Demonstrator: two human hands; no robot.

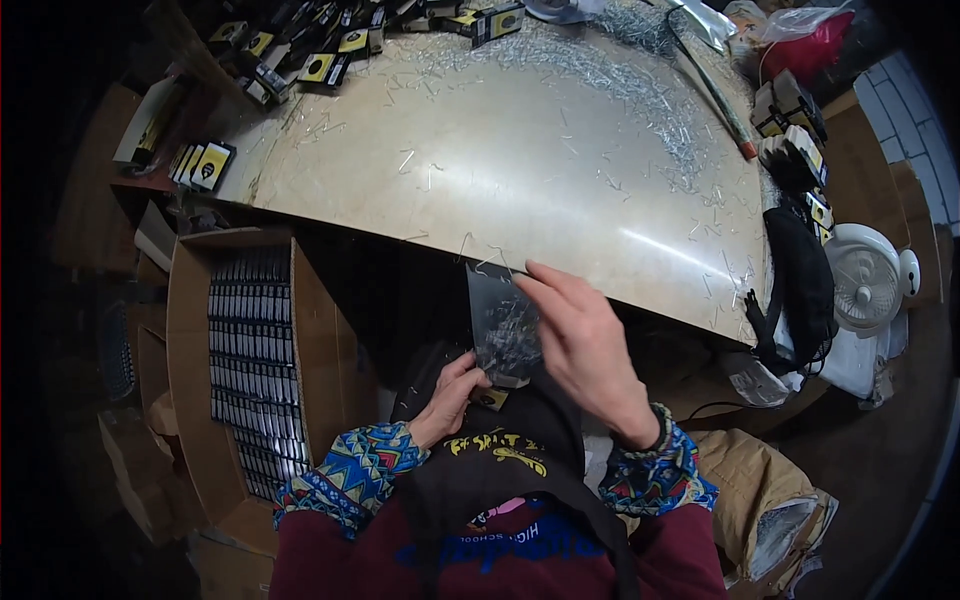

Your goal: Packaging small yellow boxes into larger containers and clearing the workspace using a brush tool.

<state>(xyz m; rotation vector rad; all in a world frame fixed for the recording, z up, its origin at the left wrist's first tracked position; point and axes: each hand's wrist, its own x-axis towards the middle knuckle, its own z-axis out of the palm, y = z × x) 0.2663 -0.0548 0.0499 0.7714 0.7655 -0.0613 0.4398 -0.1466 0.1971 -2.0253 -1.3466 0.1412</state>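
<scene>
Just below the table's near edge hangs a clear plastic bag [503, 325] with a heap of thin metal pins showing inside. My left hand [450, 402] pinches the bag low on its left side. My right hand [590, 345] is along the bag's right side, its fingers stretched toward the table edge; its thumb is hidden. Several bent metal pins [487, 262] stick out over the edge at the bag's mouth. Under the bag a small yellow-and-black piece [490, 398] shows, partly covered.
Loose metal pins [660, 110] lie in a band across the pale table [480, 160]. Small black-and-yellow boxes [318, 68] pile up at the back left. An open carton [180, 350] with rows of black packs stands at left. A white fan [865, 280] is at right.
</scene>
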